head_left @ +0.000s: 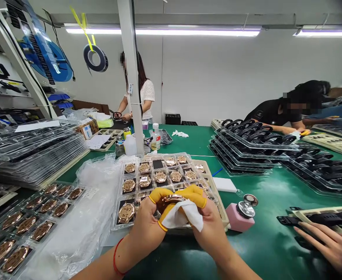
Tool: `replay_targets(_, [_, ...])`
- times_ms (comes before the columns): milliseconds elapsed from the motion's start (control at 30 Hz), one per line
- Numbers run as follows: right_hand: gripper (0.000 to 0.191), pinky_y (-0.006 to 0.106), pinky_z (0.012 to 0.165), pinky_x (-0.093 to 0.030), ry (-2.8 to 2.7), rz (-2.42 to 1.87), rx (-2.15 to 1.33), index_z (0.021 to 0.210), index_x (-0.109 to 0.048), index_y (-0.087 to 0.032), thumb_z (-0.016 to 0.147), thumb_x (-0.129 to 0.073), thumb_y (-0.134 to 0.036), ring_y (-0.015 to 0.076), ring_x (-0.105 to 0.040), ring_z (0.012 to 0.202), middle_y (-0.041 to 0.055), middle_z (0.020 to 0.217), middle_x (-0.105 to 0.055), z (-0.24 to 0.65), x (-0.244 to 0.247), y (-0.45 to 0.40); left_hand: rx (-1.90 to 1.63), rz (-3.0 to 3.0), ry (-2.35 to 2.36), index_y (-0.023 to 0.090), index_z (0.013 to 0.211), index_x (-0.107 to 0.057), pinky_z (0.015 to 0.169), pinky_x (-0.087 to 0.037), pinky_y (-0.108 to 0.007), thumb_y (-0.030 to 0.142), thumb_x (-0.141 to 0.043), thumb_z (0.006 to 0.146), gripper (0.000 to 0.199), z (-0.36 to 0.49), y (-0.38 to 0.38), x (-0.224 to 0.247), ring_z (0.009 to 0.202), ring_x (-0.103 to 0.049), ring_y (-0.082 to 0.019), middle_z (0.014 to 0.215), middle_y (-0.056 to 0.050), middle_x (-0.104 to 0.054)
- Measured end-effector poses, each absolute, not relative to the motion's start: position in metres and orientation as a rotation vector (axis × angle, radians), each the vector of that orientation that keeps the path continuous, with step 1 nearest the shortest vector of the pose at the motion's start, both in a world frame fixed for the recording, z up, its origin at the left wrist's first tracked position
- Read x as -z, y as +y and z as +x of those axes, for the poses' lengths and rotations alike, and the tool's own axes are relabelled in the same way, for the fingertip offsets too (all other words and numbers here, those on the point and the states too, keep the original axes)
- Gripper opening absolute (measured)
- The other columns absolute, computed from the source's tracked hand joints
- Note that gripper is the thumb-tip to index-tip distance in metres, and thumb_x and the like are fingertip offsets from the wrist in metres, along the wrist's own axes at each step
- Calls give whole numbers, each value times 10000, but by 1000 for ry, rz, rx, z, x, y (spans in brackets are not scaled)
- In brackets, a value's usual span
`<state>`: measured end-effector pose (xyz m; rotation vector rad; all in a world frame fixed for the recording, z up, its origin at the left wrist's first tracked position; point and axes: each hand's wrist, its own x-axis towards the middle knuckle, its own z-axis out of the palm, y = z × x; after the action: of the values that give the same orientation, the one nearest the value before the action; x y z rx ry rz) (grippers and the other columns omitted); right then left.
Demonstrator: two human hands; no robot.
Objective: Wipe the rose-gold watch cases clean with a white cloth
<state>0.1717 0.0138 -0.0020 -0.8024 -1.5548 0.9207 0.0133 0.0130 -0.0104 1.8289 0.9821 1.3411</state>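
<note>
A rose-gold round watch case (173,198) is held edge-on between my two hands, above a tray of similar cases. My left hand (147,221) is closed on the left side of the case. My right hand (210,219) grips a crumpled white cloth (178,217) against the near side of the case, its fingers also at the case's right edge. Yellow finger cots cover several of my fingertips. Under and beyond my hands, the clear compartment tray (114,221) carries rose-gold watch cases (126,213) with printed backs facing up.
A pink pump bottle (239,217) stands right of the tray. Bubble wrap (71,225) and another tray of cases (26,224) lie left. Stacked trays with black straps (241,155) stand right. A co-worker's hand (331,241) rests on straps at lower right. A metal post (131,77) rises ahead.
</note>
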Motion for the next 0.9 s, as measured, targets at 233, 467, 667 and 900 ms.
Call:
replay_targets(233, [270,387,797,-428,-1878,-774,-388,1082,-673,-281,893,-507,-186,214,-516,866,60,897,-586,177,0,7,-1051,2425,1111,188,801,-593,549,-396,-242,217,-535,875,98,-4,10,-5,640,-567,-155,740,-12,-648])
replay_targets(467, [156,301,770,-520,-1495,-528,-1232,936,-726,-330,834,-639,-409,172,-602,773,19,800,-617,173,0,9,-1331,2619,884,174,954,-622,652,-475,-267,216,-447,950,180,-4,17,0,752,-625,-171,856,-63,-686])
replay_targets(667, [173,310,747,-500,-1549,-669,-1231,794,-727,-266,754,-719,-434,176,-572,784,32,831,-614,172,0,8,-1214,2818,661,166,962,-629,609,-432,-266,207,-419,961,214,-10,30,-4,703,-596,-160,873,-72,-687])
replay_targets(900, [180,471,1067,-299,-2047,-754,-693,949,-674,-309,774,-715,-296,215,-554,948,22,919,-613,179,-12,1,-918,3028,516,183,901,-611,578,-346,-268,217,-439,965,187,-22,29,-18,657,-564,-140,794,-25,-659])
